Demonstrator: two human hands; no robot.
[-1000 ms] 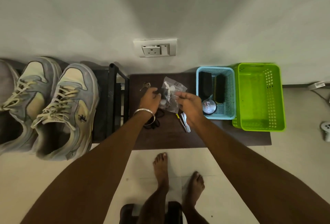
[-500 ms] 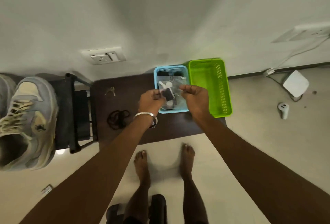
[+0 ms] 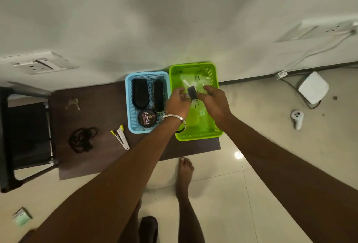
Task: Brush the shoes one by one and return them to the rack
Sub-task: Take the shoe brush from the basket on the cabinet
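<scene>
Both hands hold a clear plastic bag [image 3: 195, 82] with a small black item and white bits inside, over the green basket [image 3: 213, 72]. My left hand [image 3: 178, 100] pinches the bag's left side, and my right hand [image 3: 215, 100] pinches its right side. To the left, the blue basket [image 3: 129, 107] holds two black shoe brushes [image 3: 139, 95] and a round tin of Cherry polish [image 3: 147, 118]. The black shoe rack [image 3: 25, 138] shows at the far left; no shoe is in view.
On the dark brown mat [image 3: 100, 107] lie keys [image 3: 72, 103], a coiled black lace [image 3: 82, 139] and a small white and yellow tool [image 3: 121, 138]. A white controller [image 3: 297, 119], a white box [image 3: 312, 88] and cables lie on the floor at right. My bare feet stand below.
The view has swung right, so the shoes have left the frame. Both hands carried the plastic bag from over the blue basket to over the green basket.
</scene>
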